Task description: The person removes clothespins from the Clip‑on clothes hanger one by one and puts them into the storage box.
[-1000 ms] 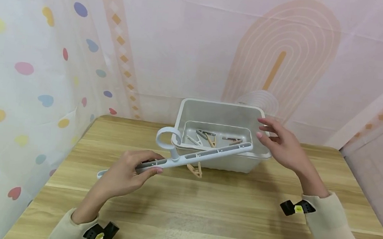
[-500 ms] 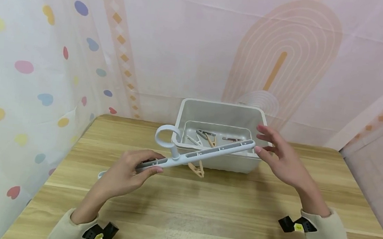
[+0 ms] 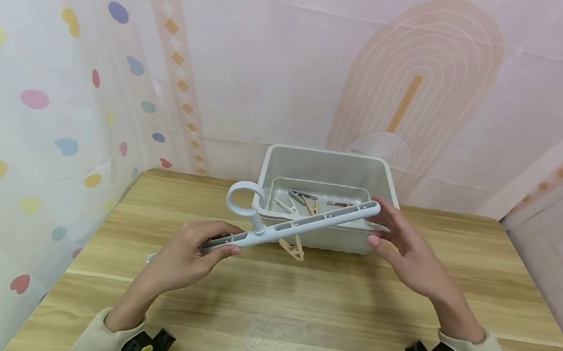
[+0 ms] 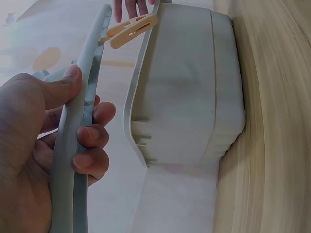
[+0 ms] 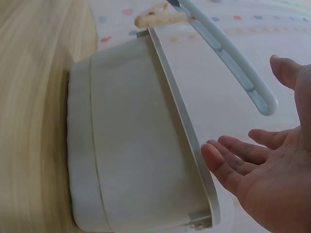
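My left hand (image 3: pixel 179 256) grips a pale blue clip hanger (image 3: pixel 325 221), thumb on one side of its bar and fingers curled round the other. A ring hook (image 3: pixel 240 211) rises from the bar's middle. One tan clip (image 3: pixel 292 249) hangs beneath it, also seen in the left wrist view as an orange-tan clip (image 4: pixel 133 30). My right hand (image 3: pixel 408 258) is beside the bar's far right end, fingers spread. The right wrist view shows that hand's palm (image 5: pixel 277 189) bare, apart from the bar.
Behind the hanger stands a light grey plastic bin (image 3: pixel 328 166) on the wooden table (image 3: pixel 267 321). Several loose clips lie in it, among them a grey clip (image 3: pixel 296 198); the bar hides part of them. A patterned curtain (image 3: pixel 271 73) hangs behind the table.
My right hand has come down from over the bin's right rim to beside the bar's end. The bar's right end has shifted slightly up and right; my left hand keeps its grip.
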{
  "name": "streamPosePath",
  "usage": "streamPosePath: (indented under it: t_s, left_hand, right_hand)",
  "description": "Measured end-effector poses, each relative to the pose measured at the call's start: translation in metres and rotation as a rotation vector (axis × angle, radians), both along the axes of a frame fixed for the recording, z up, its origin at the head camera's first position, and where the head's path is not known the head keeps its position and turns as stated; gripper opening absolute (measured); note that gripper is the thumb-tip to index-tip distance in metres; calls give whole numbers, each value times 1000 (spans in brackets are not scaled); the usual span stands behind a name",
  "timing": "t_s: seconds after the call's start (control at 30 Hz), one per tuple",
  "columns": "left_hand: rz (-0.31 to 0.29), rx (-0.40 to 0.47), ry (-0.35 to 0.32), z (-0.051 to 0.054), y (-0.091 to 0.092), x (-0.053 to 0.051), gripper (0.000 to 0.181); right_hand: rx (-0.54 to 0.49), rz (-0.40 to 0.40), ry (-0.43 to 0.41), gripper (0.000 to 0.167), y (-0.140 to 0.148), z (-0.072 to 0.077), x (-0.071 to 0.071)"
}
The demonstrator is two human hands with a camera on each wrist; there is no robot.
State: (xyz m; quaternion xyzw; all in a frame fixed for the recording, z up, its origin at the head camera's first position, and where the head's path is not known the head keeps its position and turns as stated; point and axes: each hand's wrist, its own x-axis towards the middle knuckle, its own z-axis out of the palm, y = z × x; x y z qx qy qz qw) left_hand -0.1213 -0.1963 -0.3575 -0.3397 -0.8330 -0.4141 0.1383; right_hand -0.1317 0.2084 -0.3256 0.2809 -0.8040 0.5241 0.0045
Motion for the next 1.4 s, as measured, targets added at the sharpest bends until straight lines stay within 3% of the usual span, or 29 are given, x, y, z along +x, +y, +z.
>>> streamPosePath:
  t_s: [0.2,0.5,1.07,1.4]
  left_hand:
    - [2,13,0,0,0,1,27]
    - [0,11,-1,2,2,2,27]
    - [-11,29,-2,2,5,6,28]
    - [-15,18,-7,2,9,7,28]
  right_hand:
    - [9,23,-64,67,-8,-5,10]
    - [36,34,-21,72,-21,-19,21]
    - [38,72,-56,64,-51,-35,25]
    - [18,81,-80,49,-75,-43,24]
